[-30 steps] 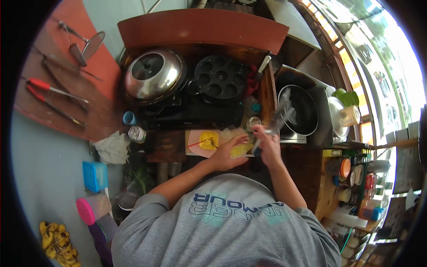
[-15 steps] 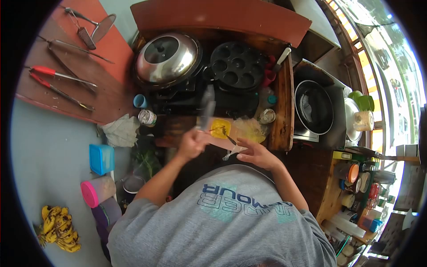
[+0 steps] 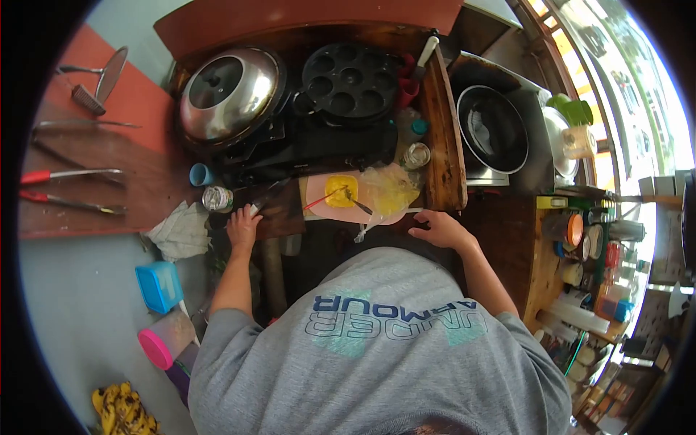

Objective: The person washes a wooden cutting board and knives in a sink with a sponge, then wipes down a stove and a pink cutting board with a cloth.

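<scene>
My left hand (image 3: 243, 226) is at the left of the wooden counter, fingers spread, right beside the pale handle of a knife (image 3: 270, 194). The knife lies with its blade pointing away toward the stove. My right hand (image 3: 441, 229) is empty, its fingers loosely apart, near the right end of a pink cutting board (image 3: 317, 196). On the board sits a square container of something yellow (image 3: 339, 187), with a thin red stick (image 3: 324, 199) and a dark-bladed utensil (image 3: 360, 206) leaning in it. A clear plastic bag (image 3: 391, 190) with yellow contents lies to its right.
Behind the board stand a black stove (image 3: 312, 148), a domed steel lid (image 3: 233, 90) and a round-welled pan (image 3: 349, 87). A jar (image 3: 217, 199) and a blue cup (image 3: 201, 174) are at left, a glass jar (image 3: 416, 156) at right. A black wok (image 3: 494, 130) is farther right.
My left hand has moved left and down from beside the board, and the knife it held now lies on the counter. My right hand has drawn back to the right, away from the utensil.
</scene>
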The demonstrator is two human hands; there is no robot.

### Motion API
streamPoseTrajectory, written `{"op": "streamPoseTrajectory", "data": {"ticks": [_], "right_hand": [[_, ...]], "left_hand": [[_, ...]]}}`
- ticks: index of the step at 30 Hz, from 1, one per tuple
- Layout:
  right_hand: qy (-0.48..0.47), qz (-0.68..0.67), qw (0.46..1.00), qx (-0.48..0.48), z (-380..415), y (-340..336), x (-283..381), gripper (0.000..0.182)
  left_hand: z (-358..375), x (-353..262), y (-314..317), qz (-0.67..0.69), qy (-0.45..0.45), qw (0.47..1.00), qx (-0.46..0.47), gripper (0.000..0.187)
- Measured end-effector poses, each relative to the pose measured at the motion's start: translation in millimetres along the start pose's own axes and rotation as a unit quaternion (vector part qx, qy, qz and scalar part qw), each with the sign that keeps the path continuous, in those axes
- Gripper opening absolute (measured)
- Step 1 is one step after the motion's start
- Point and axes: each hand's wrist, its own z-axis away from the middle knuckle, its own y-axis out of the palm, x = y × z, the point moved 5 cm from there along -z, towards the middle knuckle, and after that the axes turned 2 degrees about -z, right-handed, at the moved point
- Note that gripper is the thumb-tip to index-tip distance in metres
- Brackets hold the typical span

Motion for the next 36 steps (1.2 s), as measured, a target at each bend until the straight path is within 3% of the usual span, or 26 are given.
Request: {"op": "streamPoseTrajectory", "data": {"ticks": [2,5,8,10,12,13,14,16,20,21,23,25,29,32,33,36], "right_hand": [[-0.013,0.054,0.998,0.005,-2,10,-9,0.057],[0.013,0.086,0.996,-0.004,-6,16,-21,0.053],[0.026,0.086,0.996,-0.024,-2,21,-34,0.053],[0.032,0.063,0.997,-0.031,3,23,-42,0.053],[0.049,0.057,0.997,-0.036,9,28,-55,0.053],[0.064,0.058,0.996,-0.034,14,31,-62,0.054],[0.069,0.050,0.996,-0.040,19,33,-66,0.054],[0.105,0.059,0.992,-0.040,29,37,-75,0.054],[0.171,0.074,0.982,-0.024,51,46,-89,0.054],[0.180,0.073,0.981,-0.029,58,49,-93,0.054],[0.191,0.070,0.978,-0.040,71,53,-102,0.054],[0.207,0.048,0.975,-0.070,87,58,-111,0.053],[0.261,-0.022,0.958,-0.117,128,62,-125,0.047],[0.381,-0.030,0.913,-0.141,157,83,-153,0.047],[0.378,-0.029,0.915,-0.141,164,89,-158,0.047],[0.429,-0.072,0.892,-0.127,184,109,-180,0.051]], "left_hand": [[-9,-9,7,-0.015,0.019,1.000,0.019,0.052],[-15,-11,8,0.011,-0.027,0.998,0.054,0.059],[-14,-18,-20,0.009,-0.024,0.999,0.024,0.063],[-16,-26,-44,0.011,-0.020,1.000,-0.012,0.062],[-28,-38,-79,0.094,-0.033,0.987,-0.125,0.055],[-36,-55,-102,0.117,0.006,0.971,-0.211,0.039],[-49,-76,-116,0.118,0.016,0.970,-0.211,0.039],[-76,-119,-135,0.306,-0.008,0.939,-0.158,0.022],[-130,-271,-189,0.403,0.129,0.903,-0.083,0.019],[-140,-306,-172,0.392,0.150,0.907,-0.045,0.024],[-158,-375,-152,0.215,0.165,0.954,0.128,0.035],[-169,-426,-116,0.169,0.225,0.950,0.136,0.040],[-178,-466,-93,0.167,0.163,0.958,0.169,0.046],[-183,-478,-70,0.161,0.105,0.966,0.171,0.057],[-184,-480,-70,0.164,0.107,0.965,0.175,0.068],[-187,-474,-76,0.179,0.111,0.962,0.174,0.070]]}}
